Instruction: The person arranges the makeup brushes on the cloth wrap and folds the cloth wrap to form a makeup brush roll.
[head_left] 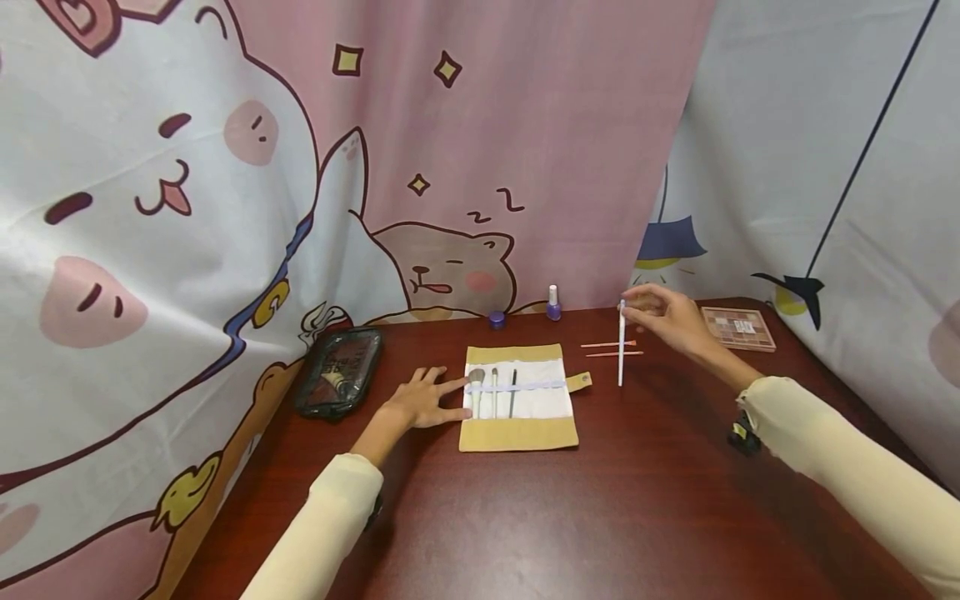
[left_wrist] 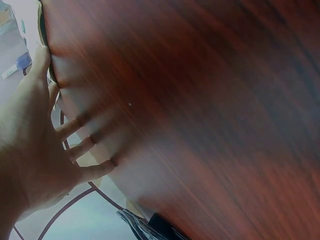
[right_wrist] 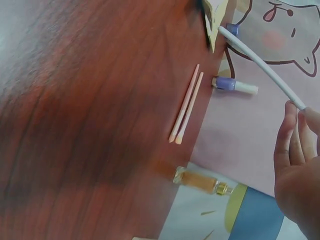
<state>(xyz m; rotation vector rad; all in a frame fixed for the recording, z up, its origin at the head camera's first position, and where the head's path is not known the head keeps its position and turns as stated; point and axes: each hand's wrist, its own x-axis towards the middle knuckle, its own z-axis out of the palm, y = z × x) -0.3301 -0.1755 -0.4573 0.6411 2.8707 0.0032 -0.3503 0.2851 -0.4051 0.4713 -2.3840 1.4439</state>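
An unrolled tan-and-white brush roll [head_left: 517, 431] lies flat on the table. Three makeup brushes, among them a fluffy one [head_left: 477, 377], sit under its lavender band. My left hand [head_left: 422, 398] has its fingers spread, with thumb and index finger at the roll's left edge. To the right of the roll, my right hand [head_left: 663, 315] pinches a slim white stick [head_left: 621, 346] near its upper end, the rest hanging down over the table. That pinched end is partly hidden by the fingers. Two thin pink brushes [right_wrist: 184, 105] lie side by side on the table near this hand.
A black see-through pouch [head_left: 339, 372] lies at the left. Along the back edge stand a small purple jar [head_left: 497, 319] and a purple nail polish bottle [head_left: 553, 303]. An amber bottle [right_wrist: 200, 180] shows in the right wrist view. A palette [head_left: 738, 328] lies back right.
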